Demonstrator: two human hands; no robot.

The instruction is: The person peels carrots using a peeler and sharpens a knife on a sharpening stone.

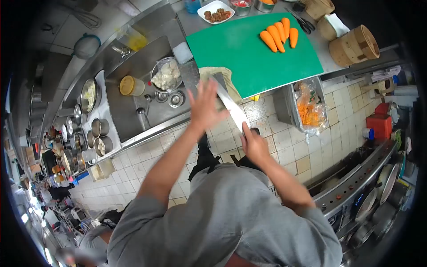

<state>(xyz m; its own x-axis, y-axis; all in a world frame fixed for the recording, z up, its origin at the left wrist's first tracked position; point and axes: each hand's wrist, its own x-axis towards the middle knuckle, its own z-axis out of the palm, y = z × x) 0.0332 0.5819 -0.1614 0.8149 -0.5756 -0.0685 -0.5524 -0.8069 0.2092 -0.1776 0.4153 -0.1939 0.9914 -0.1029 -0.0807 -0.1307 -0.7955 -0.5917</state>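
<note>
My right hand [256, 146] is wrapped round the handle of a wide-bladed kitchen knife [232, 109]. Its blade points up and left, its tip over a beige cloth [229, 80] at the counter edge. My left hand [206, 107], slightly smeared by motion, is spread beside the blade with nothing seen in it. I cannot tell whether it touches the knife. Beyond the cloth lies a green cutting board [240, 49], with several peeled carrots [276, 38] at its far right.
Left is a steel sink [120, 107] with a bowl of white pieces [167, 74] and a yellow-lidded tub [129, 85]. A bin of peelings [309, 109] stands below the board. Bamboo steamers [354, 46] and scissors [304, 22] are at the back right. A stove [356, 187] is at right.
</note>
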